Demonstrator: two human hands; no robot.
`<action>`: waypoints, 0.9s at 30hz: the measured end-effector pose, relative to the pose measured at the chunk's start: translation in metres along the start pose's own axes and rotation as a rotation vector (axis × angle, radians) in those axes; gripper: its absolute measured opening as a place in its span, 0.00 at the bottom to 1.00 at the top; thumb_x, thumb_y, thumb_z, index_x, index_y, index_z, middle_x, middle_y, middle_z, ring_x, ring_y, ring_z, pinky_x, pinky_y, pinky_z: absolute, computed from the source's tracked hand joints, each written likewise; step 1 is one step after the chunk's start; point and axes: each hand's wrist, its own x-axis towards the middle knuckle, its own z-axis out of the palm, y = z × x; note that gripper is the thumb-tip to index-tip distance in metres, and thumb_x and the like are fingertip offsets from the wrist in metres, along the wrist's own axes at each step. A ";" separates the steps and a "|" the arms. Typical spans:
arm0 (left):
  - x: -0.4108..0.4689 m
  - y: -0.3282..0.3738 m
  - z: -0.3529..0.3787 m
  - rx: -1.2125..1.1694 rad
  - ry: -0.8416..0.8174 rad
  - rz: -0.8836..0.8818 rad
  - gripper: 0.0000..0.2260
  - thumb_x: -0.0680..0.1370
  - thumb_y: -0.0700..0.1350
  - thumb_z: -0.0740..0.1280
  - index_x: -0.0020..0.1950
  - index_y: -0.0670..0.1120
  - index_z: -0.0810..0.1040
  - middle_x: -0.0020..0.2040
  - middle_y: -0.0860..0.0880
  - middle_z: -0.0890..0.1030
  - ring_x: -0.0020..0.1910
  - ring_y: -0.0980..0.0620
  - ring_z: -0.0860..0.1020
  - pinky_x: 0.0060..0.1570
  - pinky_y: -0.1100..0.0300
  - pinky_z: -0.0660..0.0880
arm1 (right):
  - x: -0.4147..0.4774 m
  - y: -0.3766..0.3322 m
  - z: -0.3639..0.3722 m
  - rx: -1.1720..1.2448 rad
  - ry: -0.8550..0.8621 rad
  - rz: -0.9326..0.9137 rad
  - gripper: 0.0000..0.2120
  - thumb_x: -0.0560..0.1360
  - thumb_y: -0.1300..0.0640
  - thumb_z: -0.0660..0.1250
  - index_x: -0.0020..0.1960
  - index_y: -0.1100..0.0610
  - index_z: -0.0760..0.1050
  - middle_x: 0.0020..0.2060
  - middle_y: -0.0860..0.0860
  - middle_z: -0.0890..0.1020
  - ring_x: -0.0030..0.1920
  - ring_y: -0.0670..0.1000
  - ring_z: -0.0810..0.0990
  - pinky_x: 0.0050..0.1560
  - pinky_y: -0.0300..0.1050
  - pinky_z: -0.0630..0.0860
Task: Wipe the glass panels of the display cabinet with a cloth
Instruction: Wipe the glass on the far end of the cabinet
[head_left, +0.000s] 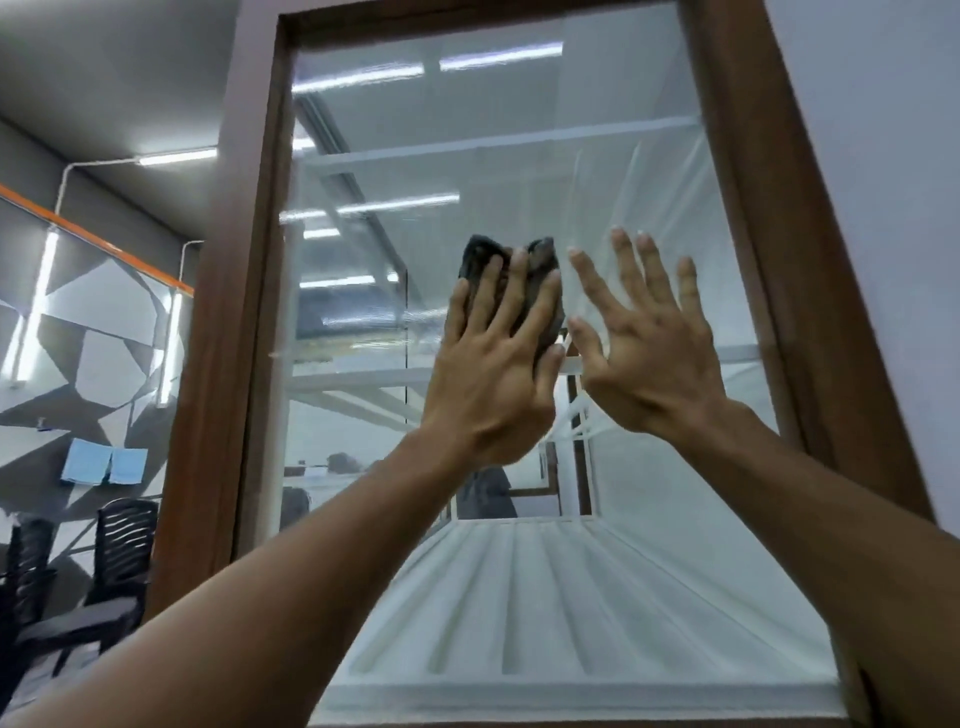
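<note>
Dark cloth (540, 260) lies near the centre of the glass (467, 130), pinned under the left hand (493, 379), whose fingers lie straight and slightly apart over it. At its 3 o'clock the right hand (649, 358) is splayed, fingers apart, holding nothing. Likely risks: the bare palm smears the glass, and the cloth, pressed but not gripped, slips down. Count: one cloth, two hands, one glass, one wooden frame (737, 156).

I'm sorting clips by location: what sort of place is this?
Likely an office or showroom: a wood-framed glass display cabinet, black chairs beside it, tube lights overhead and a geometric patterned wall.
</note>
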 end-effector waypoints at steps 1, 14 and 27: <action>0.001 -0.002 0.001 0.006 -0.008 0.016 0.30 0.84 0.57 0.46 0.85 0.52 0.45 0.85 0.48 0.40 0.83 0.50 0.36 0.81 0.47 0.34 | -0.003 0.004 -0.001 -0.005 0.004 0.012 0.33 0.79 0.37 0.41 0.83 0.42 0.43 0.83 0.52 0.42 0.83 0.54 0.39 0.80 0.60 0.34; 0.092 0.059 0.006 0.027 -0.080 0.114 0.28 0.85 0.55 0.47 0.85 0.52 0.45 0.85 0.47 0.40 0.83 0.47 0.37 0.81 0.47 0.33 | -0.075 0.038 0.002 0.081 0.181 0.163 0.32 0.83 0.42 0.46 0.84 0.54 0.53 0.83 0.57 0.51 0.83 0.55 0.46 0.82 0.50 0.43; 0.053 0.074 0.014 0.008 -0.091 0.275 0.26 0.87 0.54 0.45 0.85 0.51 0.47 0.85 0.49 0.43 0.83 0.50 0.39 0.81 0.50 0.35 | -0.083 0.031 0.006 0.069 0.190 0.158 0.31 0.82 0.50 0.47 0.82 0.63 0.54 0.82 0.61 0.55 0.83 0.58 0.50 0.82 0.59 0.51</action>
